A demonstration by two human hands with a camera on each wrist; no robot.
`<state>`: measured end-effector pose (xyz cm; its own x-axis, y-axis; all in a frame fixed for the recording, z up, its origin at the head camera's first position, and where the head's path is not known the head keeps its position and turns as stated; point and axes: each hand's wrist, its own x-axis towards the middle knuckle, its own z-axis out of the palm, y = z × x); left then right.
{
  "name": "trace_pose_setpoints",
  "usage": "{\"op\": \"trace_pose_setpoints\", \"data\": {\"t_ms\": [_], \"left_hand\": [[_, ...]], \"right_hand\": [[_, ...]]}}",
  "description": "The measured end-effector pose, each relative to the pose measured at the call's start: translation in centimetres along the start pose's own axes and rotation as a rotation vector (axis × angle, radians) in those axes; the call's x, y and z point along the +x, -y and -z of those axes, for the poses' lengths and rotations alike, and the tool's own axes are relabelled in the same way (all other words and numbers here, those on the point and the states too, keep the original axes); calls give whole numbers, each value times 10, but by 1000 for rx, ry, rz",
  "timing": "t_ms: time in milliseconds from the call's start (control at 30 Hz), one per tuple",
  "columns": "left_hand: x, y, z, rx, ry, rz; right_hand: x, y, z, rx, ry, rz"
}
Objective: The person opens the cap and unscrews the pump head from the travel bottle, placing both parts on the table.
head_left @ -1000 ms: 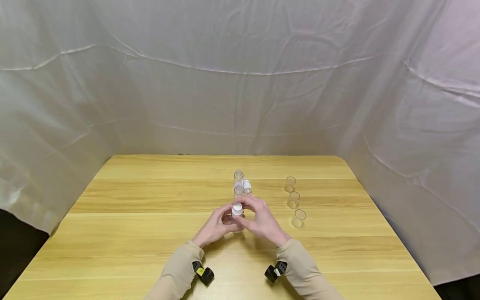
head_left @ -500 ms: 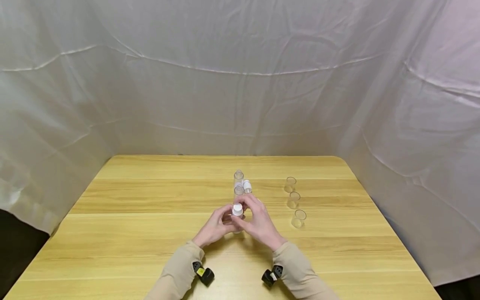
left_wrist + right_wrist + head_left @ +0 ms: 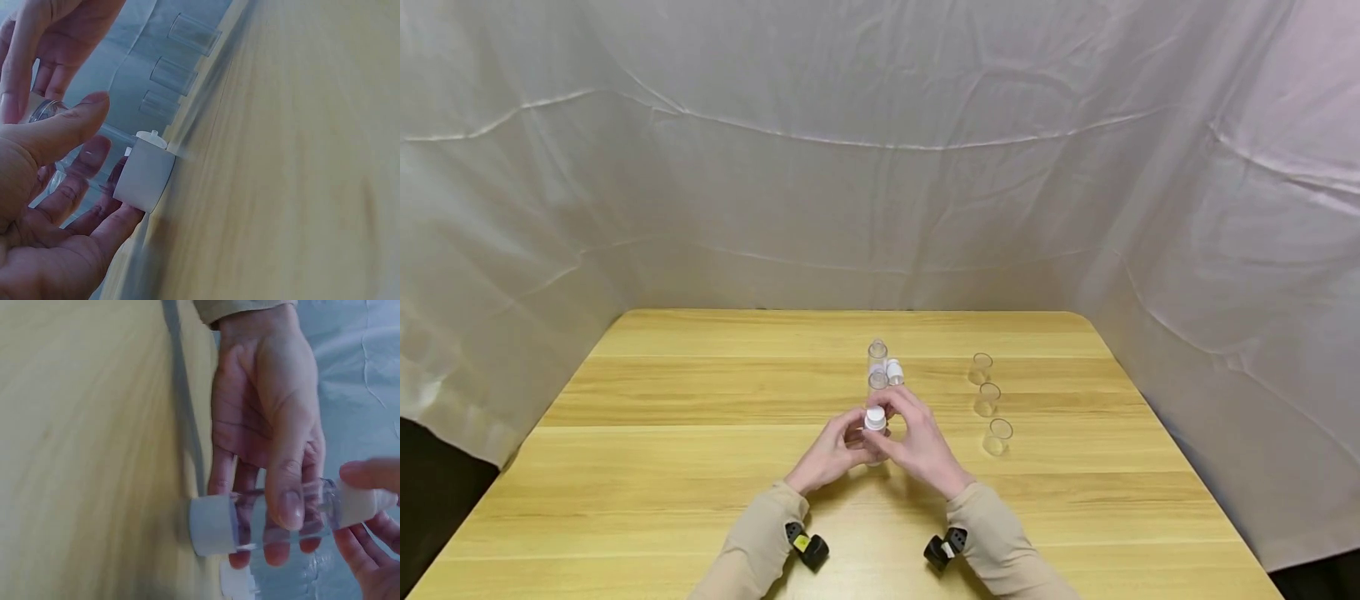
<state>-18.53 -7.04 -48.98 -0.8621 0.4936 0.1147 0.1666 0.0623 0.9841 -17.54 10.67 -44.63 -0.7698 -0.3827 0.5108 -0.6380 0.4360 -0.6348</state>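
In the head view my left hand and right hand meet around a small clear bottle near the table's middle. The bottle has a white base close to the tabletop and a white top piece. My left hand grips the clear body, its thumb across the front. My right hand pinches the white top piece between thumb and fingers, as the right wrist view shows. Just behind stand two more clear bottles, a nearer one partly hidden by my right hand and a farther one.
A white top piece lies beside the rear bottles. To the right, three clear cylindrical covers, near, middle and far, stand in a row. The wooden table is enclosed by pale hanging sheets.
My right wrist has swung slightly left, mostly between the first two frames, with its fingers staying at the white top piece. My left hand and the bottle have stayed put.
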Motion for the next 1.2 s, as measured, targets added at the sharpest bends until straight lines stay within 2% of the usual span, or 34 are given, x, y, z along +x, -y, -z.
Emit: {"op": "trace_pose_setpoints", "data": {"t_ms": [200,433,667,867,1000,1200], "left_hand": [[0,0,1,13,-2,-10],[0,0,1,9,-8,4],[0,1,1,8,-2,10],[1,1,1,11,-9,3],[1,0,0,2,-2,3],[0,0,0,-4,-2,7]], "right_hand": [[0,1,4,1,69,-25],[1,1,0,17,7,-8],[0,-1,3,26,40,-9],[0,-3,0,31,11,-36],[0,-2,0,62,-3,-23],[0,1,3,85,30,-8]]}}
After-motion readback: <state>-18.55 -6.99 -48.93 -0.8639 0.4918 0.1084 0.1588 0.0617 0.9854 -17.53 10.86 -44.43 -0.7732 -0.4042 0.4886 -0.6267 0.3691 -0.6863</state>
